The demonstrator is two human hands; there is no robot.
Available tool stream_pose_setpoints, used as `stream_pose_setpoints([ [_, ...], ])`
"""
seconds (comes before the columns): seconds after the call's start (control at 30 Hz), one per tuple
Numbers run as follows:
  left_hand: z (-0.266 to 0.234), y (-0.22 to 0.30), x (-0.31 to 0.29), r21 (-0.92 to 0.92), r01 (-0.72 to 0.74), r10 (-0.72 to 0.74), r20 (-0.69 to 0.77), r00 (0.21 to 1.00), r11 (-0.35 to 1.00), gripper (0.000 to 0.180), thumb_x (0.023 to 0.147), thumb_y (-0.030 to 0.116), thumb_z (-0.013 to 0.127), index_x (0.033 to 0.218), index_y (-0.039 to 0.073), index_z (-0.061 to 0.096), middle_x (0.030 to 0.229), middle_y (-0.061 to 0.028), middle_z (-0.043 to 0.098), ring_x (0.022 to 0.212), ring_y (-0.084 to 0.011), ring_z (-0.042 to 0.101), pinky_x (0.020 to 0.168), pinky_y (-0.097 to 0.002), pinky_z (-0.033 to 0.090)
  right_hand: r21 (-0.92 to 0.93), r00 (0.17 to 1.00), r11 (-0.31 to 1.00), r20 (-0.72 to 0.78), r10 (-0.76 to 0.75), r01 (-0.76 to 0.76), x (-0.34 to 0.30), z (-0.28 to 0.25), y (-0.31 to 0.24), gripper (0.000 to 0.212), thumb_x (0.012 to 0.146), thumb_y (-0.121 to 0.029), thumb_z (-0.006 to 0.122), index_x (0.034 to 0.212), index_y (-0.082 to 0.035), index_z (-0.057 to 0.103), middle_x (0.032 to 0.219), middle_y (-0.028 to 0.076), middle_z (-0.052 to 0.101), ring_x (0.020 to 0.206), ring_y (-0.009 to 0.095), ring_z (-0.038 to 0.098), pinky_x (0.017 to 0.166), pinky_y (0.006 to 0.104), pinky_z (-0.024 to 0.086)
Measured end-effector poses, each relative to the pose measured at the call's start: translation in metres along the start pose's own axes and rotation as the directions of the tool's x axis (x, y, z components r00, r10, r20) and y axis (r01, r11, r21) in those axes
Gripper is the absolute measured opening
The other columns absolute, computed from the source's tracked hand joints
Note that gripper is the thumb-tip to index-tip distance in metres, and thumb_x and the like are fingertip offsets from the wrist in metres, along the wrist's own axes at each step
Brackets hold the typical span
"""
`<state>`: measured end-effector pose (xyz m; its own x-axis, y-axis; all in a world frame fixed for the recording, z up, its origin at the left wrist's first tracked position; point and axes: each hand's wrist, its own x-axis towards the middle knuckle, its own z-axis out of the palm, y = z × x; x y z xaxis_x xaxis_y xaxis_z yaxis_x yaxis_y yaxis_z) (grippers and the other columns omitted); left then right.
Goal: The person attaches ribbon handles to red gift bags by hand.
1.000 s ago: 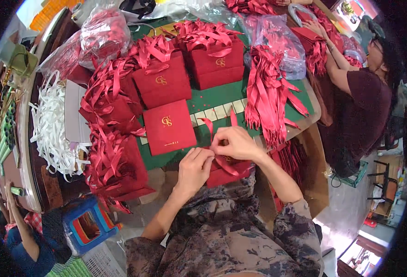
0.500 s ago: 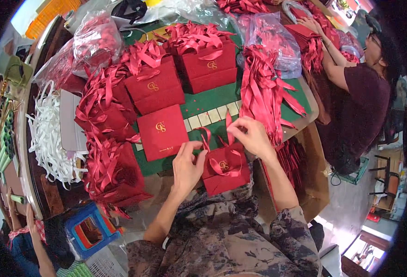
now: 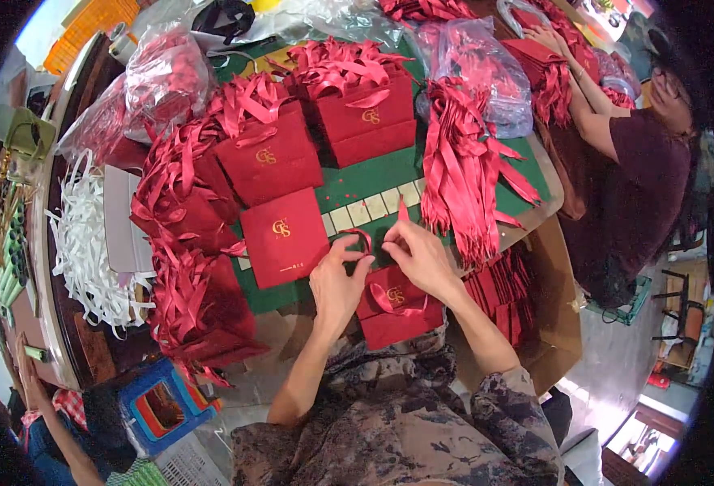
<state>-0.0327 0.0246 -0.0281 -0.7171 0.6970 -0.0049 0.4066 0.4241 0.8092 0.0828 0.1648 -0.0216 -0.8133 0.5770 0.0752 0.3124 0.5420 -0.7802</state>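
A small red paper gift bag [image 3: 397,326] with a gold emblem rests against the table's near edge, in front of my lap. A red ribbon handle [image 3: 389,301] loops across its front. Above the bag, my right hand [image 3: 423,261] is closed in a pinch on a red ribbon, whose pointed end sticks up past the fingers. My left hand [image 3: 339,285] is closed too, thumb against fingertips, at a second curved ribbon piece [image 3: 362,236]. Left of my hands lies a flat red bag [image 3: 285,236] with a gold emblem.
Red bags with ribbon handles [image 3: 268,158] stand packed along the left and back. A bundle of red ribbons [image 3: 466,178] lies at right, above a cardboard box [image 3: 555,316] of red bags. White ribbons [image 3: 89,243] pile at far left. A co-worker [image 3: 632,170] sits at right.
My right hand has moved left and slightly down, closer to my left hand. The left hand has shifted slightly right, its thumb and fingertips now together. The co-worker's head has turned.
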Motion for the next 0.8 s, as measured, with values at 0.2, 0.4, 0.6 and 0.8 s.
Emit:
stream_pose_setpoints([
  [0.2, 0.008, 0.015, -0.007, -0.048, -0.114, 0.109, -0.109, 0.988, 0.992, 0.027, 0.078, 0.008, 0.080, 0.104, 0.007, 0.072, 0.085, -0.0042, 0.074, 0.080, -0.0168, 0.066, 0.070, -0.0301, 0.050, 0.313, 0.992, 0.942, 0.086, 0.095, -0.117, -0.004, -0.006, -0.002, 0.012, 0.095, -0.010, 0.066, 0.099, -0.001, 0.061, 0.085, 0.005, 0.063, 0.078, 0.011, 0.058, 0.071, 0.0284, 0.048],
  [0.4, 0.015, 0.015, -0.009, -0.263, 0.004, -0.022, -0.064, 0.998, 0.965, 0.026, 0.079, 0.009, 0.079, 0.104, 0.009, 0.071, 0.085, -0.0048, 0.073, 0.079, -0.0205, 0.062, 0.074, -0.0336, 0.051, 0.444, 0.979, 0.877, 0.162, 0.124, -0.185, -0.004, -0.005, -0.003, 0.011, 0.095, -0.010, 0.067, 0.100, -0.001, 0.065, 0.091, 0.001, 0.065, 0.085, 0.008, 0.059, 0.078, 0.0262, 0.049],
  [0.6, 0.010, 0.021, -0.009, -0.159, -0.089, 0.073, -0.104, 0.992, 0.983, 0.019, 0.080, 0.004, 0.077, 0.097, 0.004, 0.068, 0.087, -0.0062, 0.072, 0.084, -0.0200, 0.066, 0.073, -0.0324, 0.054, 0.464, 0.961, 0.846, 0.209, 0.181, -0.260, -0.004, -0.005, -0.004, 0.013, 0.094, -0.010, 0.068, 0.103, -0.001, 0.068, 0.092, 0.001, 0.069, 0.089, 0.008, 0.061, 0.083, 0.0261, 0.050],
  [0.8, 0.015, 0.004, -0.011, -0.083, -0.241, 0.233, -0.103, 0.967, 0.967, 0.036, 0.079, 0.008, 0.078, 0.112, 0.006, 0.062, 0.092, -0.0059, 0.071, 0.087, -0.0275, 0.061, 0.087, -0.0407, 0.046, 0.383, 0.979, 0.910, 0.182, 0.097, -0.161, -0.004, -0.005, -0.005, 0.011, 0.096, -0.011, 0.065, 0.102, -0.002, 0.066, 0.089, 0.000, 0.066, 0.082, 0.007, 0.058, 0.076, 0.0257, 0.049],
])
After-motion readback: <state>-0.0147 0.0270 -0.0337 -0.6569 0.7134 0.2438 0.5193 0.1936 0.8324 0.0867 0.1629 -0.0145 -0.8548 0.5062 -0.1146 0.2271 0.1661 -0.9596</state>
